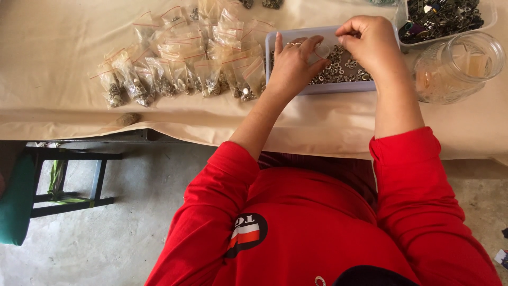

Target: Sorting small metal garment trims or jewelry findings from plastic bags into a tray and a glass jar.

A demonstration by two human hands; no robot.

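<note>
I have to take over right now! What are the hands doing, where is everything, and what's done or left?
Left hand holds a small clear bag open over the grey tray.
Right hand pinches at the bag's mouth.
Small metal parts lie loose in the tray.
Done: many filled bags lie on the table to the left.
Left: the loose parts remaining in the tray.

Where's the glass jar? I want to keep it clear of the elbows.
In the head view the jar lies on its side at the table's right end, just right of the right hand and below a clear tub.
</note>
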